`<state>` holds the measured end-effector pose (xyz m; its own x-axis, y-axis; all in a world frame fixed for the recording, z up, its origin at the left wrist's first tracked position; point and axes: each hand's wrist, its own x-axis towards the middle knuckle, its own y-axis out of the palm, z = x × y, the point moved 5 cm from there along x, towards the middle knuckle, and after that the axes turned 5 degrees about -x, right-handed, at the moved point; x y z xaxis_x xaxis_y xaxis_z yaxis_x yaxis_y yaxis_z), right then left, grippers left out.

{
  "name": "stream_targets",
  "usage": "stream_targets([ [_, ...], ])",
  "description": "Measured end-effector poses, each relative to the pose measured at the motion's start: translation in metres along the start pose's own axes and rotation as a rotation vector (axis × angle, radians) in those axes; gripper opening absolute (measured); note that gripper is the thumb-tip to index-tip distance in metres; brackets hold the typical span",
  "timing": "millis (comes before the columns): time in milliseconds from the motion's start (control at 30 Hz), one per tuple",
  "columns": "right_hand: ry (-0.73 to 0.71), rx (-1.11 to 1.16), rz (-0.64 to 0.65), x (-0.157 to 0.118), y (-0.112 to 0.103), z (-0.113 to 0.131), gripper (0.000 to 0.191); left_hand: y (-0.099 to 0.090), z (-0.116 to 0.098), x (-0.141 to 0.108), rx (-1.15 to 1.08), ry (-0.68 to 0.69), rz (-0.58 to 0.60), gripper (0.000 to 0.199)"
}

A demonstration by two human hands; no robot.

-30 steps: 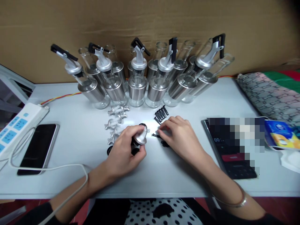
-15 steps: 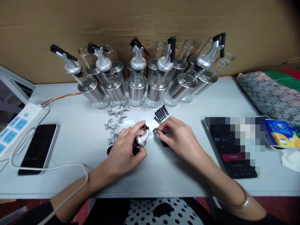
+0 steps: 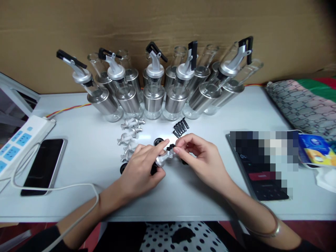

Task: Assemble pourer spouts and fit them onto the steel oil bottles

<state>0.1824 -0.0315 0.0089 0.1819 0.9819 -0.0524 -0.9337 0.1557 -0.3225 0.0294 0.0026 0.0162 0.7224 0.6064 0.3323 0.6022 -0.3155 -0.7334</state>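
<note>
My left hand (image 3: 139, 168) is closed around a silver pourer spout (image 3: 162, 160), its tip pointing up and to the right. Between the thumb and fingertips of my right hand (image 3: 201, 154) is a small black lever cap (image 3: 172, 146), touching the spout's tip. Left of my left hand lie several silver spouts (image 3: 130, 135) in a column. Several black lever pieces (image 3: 181, 127) lie in a row beyond my right hand. A black round stopper (image 3: 158, 141) shows behind my left fingers, and another (image 3: 123, 168) is partly hidden by that hand. Dark parts under my right hand are mostly covered.
Glass bottles with metal sleeves (image 3: 154, 99) stand along the back, the front ones fitted with pourers. A power strip (image 3: 15, 143) and phone (image 3: 43, 166) lie left, with a white cable (image 3: 76, 185) across my left forearm. A larger device (image 3: 262, 175) and tissue pack (image 3: 316, 148) are right.
My right hand has brought the black lever cap up against the spout's tip. The spout has turned and shifted slightly right in my left hand, uncovering the black round stopper behind.
</note>
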Motion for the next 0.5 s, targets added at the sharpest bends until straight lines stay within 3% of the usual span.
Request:
stream_targets([
  [500, 0.028, 0.027, 0.034, 0.0002, 0.0035, -0.0028, 0.010, -0.0019, -0.0027, 0.0010, 0.006, 0.065, -0.027, 0.053],
])
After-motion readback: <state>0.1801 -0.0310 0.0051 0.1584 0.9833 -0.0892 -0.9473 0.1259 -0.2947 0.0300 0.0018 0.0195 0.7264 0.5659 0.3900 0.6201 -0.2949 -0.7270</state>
